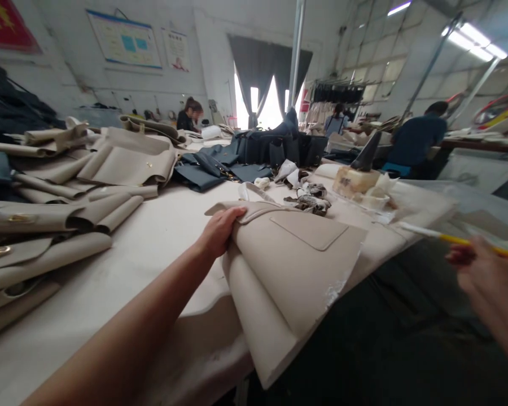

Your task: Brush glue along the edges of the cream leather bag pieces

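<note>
A beige leather bag piece, folded over with a stitched pocket outline, lies at the table's front edge and overhangs it. White glue-like smears show along its right edge. My left hand grips its upper left corner, thumb on top. Off the table to the right, my right hand, blurred, is closed on a yellow-handled brush. Its whitish tip points left, apart from the leather. Near that tip stands a crusted glue container with a dark cone on it.
Beige bag pieces with gold clasps are piled at left. Dark blue bags lie at the back, crumpled rags before them. The pale table ends at a front edge. Several people work farther off, one in a blue shirt.
</note>
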Available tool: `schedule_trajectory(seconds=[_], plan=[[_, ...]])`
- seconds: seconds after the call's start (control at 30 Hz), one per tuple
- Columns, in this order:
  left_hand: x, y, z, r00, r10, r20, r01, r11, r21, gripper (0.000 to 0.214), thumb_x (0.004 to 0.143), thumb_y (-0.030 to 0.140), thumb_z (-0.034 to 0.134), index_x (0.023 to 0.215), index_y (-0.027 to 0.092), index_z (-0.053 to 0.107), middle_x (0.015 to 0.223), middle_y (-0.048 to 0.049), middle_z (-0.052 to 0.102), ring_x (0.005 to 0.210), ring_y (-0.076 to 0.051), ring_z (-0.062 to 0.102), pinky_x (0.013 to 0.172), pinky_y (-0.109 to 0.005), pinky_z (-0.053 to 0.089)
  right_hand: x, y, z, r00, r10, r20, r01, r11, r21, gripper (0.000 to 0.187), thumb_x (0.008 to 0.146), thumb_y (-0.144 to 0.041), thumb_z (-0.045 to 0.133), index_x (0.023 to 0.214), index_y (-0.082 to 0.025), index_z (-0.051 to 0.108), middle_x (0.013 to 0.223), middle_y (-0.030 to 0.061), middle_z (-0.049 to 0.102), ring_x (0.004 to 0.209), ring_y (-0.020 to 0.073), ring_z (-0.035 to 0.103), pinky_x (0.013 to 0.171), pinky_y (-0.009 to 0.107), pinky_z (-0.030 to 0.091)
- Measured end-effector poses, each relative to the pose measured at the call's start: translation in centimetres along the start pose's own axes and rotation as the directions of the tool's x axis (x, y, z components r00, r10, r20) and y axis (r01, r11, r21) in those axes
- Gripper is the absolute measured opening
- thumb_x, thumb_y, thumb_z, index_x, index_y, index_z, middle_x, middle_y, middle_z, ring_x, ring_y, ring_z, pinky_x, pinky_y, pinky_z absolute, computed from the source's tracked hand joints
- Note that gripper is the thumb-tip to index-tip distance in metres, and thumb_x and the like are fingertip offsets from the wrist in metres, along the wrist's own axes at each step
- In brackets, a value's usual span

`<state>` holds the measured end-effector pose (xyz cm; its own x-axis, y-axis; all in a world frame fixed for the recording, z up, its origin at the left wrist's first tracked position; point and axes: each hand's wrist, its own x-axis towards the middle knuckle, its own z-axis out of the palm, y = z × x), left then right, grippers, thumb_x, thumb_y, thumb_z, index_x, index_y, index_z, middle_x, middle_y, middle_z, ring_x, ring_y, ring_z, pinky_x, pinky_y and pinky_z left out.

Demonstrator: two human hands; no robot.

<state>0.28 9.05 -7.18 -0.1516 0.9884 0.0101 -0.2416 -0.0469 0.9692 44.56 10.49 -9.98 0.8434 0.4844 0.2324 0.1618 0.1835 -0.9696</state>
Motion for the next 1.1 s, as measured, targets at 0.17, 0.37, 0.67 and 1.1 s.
schedule_trajectory(seconds=[0.17,0.37,0.67,1.1], plan=[[0.2,-0.3,-0.1,0.999,0.038,0.034,-0.039,0.998,0.039,0.022,0.059,0.035,0.070,0.061,0.015,0.062,0.058,0.0005,0.059,0.055,-0.013,0.051,0.051,-0.023,0.039,-9.2,-0.8,-7.2,0.907,0.401,0.128,-0.416,0.900,0.132,0.031,0.084,-0.005,0.050,0.054,-0.014,0.052,0.050,0.0009,0.049,0.041,0.0069,0.046,0.040,0.017,0.041],[-0.1,-0.4,-0.2,0.998,0.026,0.053,-0.030,0.997,0.067,0.020,0.060,0.034,0.068,0.063,0.016,0.061,0.058,0.0012,0.058,0.054,-0.013,0.051,0.051,-0.023,0.041,-18.4,-1.6,-9.6,0.788,0.477,0.388,-0.578,0.790,0.202,0.032,0.045,-0.028,0.087,0.061,-0.014,0.063,0.057,0.0004,0.052,0.051,0.0098,0.047,0.040,0.017,0.043],[0.3,-1.2,-0.7,0.997,0.054,0.050,-0.056,0.998,0.040,0.022,0.060,0.034,0.070,0.063,0.014,0.063,0.058,0.0010,0.059,0.055,-0.012,0.051,0.050,-0.023,0.040,-24.7,-3.6,-9.1,0.728,0.304,0.614,-0.437,0.896,0.075,0.038,0.057,-0.048,0.084,0.072,-0.018,0.068,0.055,0.0024,0.057,0.050,0.0111,0.049,0.043,0.017,0.044],[0.1,-1.0,-0.4,0.999,0.021,0.046,-0.021,1.000,0.013,0.019,0.060,0.033,0.068,0.063,0.014,0.063,0.056,0.0002,0.059,0.054,-0.014,0.052,0.050,-0.024,0.040,-22.6,-1.9,-8.6,0.822,-0.100,0.560,0.272,0.934,-0.232,0.038,0.079,-0.058,0.060,0.081,-0.020,0.065,0.064,0.0034,0.064,0.058,0.0179,0.061,0.054,0.025,0.050]])
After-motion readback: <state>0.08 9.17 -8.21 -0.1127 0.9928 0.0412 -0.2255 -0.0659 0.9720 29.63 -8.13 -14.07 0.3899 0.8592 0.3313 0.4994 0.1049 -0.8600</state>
